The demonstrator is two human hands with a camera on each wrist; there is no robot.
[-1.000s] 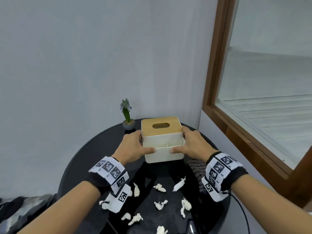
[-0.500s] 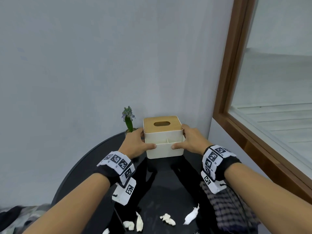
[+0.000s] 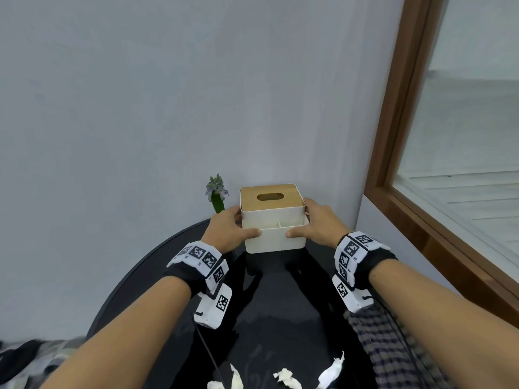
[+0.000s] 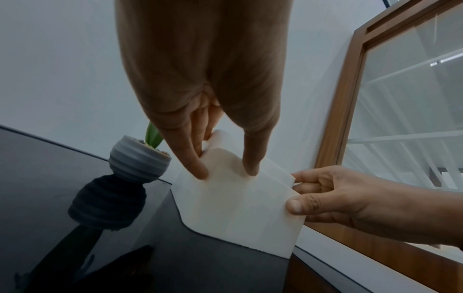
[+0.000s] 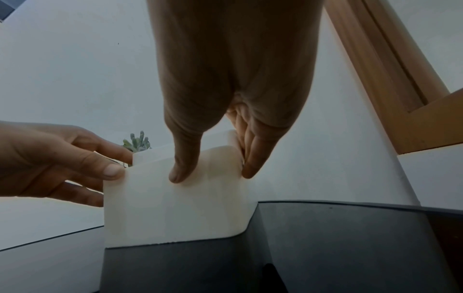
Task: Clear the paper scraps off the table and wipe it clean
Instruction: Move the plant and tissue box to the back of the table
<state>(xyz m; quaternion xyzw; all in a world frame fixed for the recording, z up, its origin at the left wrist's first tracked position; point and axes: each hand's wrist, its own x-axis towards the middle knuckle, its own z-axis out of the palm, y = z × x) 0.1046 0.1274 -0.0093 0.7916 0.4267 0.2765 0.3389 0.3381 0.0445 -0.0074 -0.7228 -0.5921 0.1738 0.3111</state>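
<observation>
A white tissue box (image 3: 273, 242) with a wooden lid stands at the back of the round black table (image 3: 280, 304), close to the wall. My left hand (image 3: 230, 228) grips its left side, thumb on the front face. My right hand (image 3: 317, 223) grips the right side the same way. In the left wrist view the left hand (image 4: 225, 172) pinches the box (image 4: 238, 214) between thumb and fingers. The right wrist view shows the right hand (image 5: 213, 174) clamped on the box (image 5: 170, 214). Several white paper scraps (image 3: 285, 377) lie near the table's front edge.
A small potted plant (image 3: 216, 197) stands just left of the box, behind my left hand. A checked cloth (image 3: 393, 346) lies on the table's right side under my right forearm. A wood-framed window (image 3: 393, 164) runs along the right.
Both hands have moved the tissue box farther back toward the wall, keeping their grip. The view has tilted up, so most scraps have dropped out of the bottom of the picture.
</observation>
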